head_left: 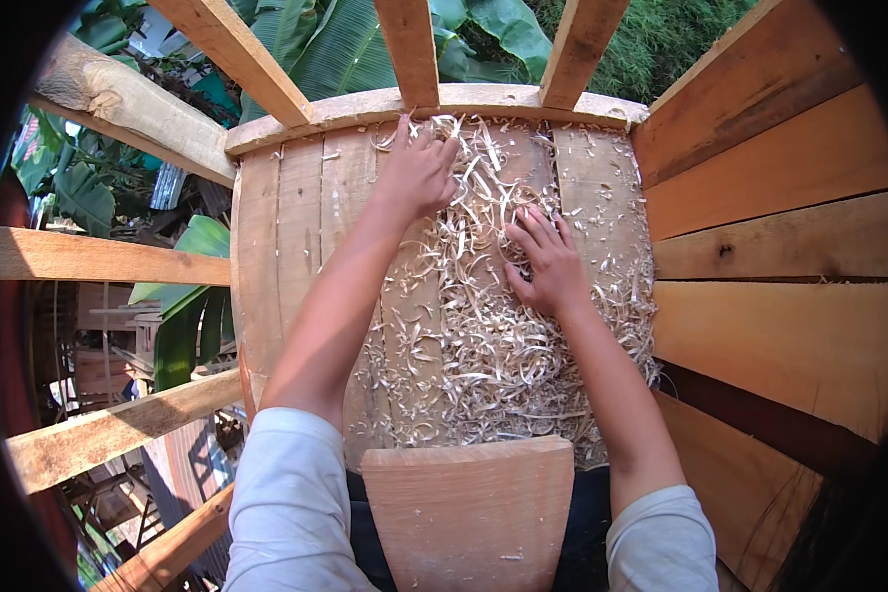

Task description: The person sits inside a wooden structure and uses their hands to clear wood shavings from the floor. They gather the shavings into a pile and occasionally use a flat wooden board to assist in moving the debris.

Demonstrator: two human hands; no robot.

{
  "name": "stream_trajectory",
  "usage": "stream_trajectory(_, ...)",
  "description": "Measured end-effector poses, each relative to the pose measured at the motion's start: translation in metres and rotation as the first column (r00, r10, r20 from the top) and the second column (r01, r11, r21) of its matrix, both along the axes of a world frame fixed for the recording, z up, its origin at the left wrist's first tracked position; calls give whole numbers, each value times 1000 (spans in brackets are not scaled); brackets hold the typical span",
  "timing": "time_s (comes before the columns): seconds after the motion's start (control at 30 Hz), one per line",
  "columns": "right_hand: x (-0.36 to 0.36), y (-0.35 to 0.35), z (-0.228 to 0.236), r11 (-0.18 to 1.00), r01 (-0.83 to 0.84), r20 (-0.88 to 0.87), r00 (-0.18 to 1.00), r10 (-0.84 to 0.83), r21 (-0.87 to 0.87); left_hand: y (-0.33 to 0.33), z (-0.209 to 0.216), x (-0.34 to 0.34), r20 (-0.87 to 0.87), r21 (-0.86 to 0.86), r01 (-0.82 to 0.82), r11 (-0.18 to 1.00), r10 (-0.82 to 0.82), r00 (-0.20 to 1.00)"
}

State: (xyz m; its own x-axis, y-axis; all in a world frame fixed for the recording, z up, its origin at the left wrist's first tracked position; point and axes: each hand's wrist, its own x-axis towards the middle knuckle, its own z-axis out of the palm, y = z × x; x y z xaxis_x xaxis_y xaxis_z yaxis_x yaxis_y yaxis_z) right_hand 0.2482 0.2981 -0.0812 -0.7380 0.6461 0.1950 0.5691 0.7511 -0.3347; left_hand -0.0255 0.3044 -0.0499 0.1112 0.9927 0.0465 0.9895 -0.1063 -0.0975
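Landmark: plank deck (301,207), flat, of pale brown wooden boards laid side by side lengthwise.

Item: wood shavings (503,365), cream-coloured, thin and curled, loose. They lay on the deck, thickest from its middle to its right side and toward its near end, with a strip running up to its far edge and scattered curls elsewhere.

Item: left hand (419,170), bare, back upward, at the far edge of the deck, left of its middle line. Its fingers reached forward, slightly parted and bent; it could not be told whether they pinched any shavings.

Item: right hand (545,261), bare, back upward, right of the deck's middle and nearer than the left. Its fingers were spread, thumb apart, over the shavings.

Item: timber beam (493,97), pale, narrow, along the deck's far edge, with sawn wooden slats (409,49) rising beyond it.

Item: tapered board (469,513), smooth, light reddish-brown, at the deck's near end, between two light grey sleeves (291,493).

Item: plank wall (770,326), orange-brown, of wide boards, along the deck's right side.

Item: squared rails (109,255), raw yellowish wood, off the deck's left side.

Item: broad leaves (335,59), green, beyond the deck's far edge.
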Motion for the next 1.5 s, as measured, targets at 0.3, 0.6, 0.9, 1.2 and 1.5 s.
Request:
stream_trajectory(0.3,-1,1,-2,1000,-10,12,1000,10,15,1,-1,-5,6,-55,-15,998,15,1000)
stream_trajectory(0.6,3,1,-2,1000,-5,-29,1000,5,23,-19,59,-4,256,119,-177,977,142,956)
stream_trajectory(0.9,-3,0,2,1000,-14,-12,1000,14,0,-12,-28,-8,35,165,-107,980,103,994)
stream_trajectory(1.2,2,0,-3,1000,6,-9,1000,-6,14,-7,22,3,218,220,-355,909,309,926)
stream_trajectory(1.5,-1,0,-1,1000,-8,-32,999,9,16,-11,24,34,-99,-18,-220,975,217,971)
